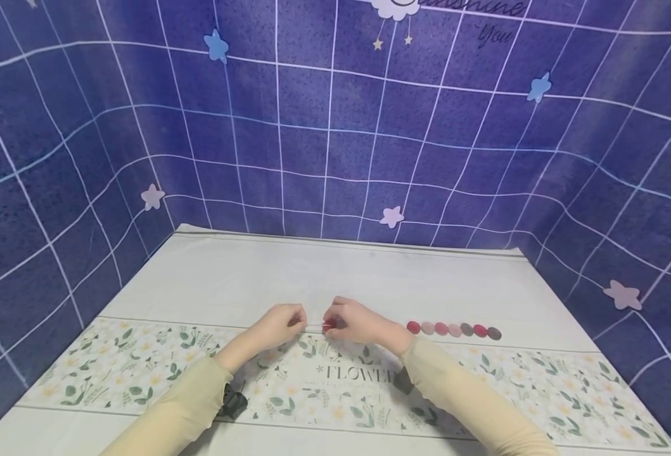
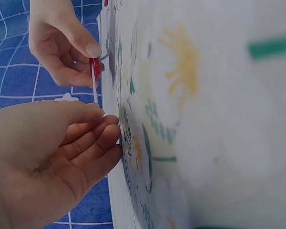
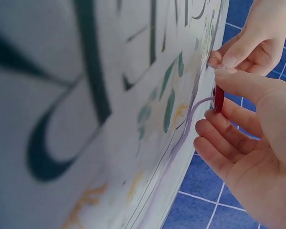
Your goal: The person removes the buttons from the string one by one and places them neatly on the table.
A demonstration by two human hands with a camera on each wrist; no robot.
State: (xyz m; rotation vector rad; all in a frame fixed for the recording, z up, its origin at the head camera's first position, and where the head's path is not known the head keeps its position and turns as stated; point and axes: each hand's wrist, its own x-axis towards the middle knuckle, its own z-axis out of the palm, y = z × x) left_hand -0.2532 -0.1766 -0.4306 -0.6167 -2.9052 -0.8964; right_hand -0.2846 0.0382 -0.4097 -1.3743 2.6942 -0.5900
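Note:
In the head view my right hand (image 1: 362,322) pinches a round red button (image 1: 327,326) between thumb and fingers, just above the white cloth. Thin pale string (image 2: 95,90) runs from the button toward my left hand (image 1: 278,325), whose thumb and forefinger pinch it. Seen from the right wrist, the red button (image 3: 219,98) stands edge-on between thumb and fingertip, while a lilac length of string (image 3: 183,136) trails from its other side down along the cloth. The two hands are close together, with a short stretch of string between them.
To the right, a row of several round buttons (image 1: 441,329) in red, pink and grey lies on the white tablecloth (image 1: 324,272). A flowered band (image 1: 158,364) with lettering crosses the cloth. Blue gridded curtains (image 1: 301,139) with stars enclose the table at the back and sides.

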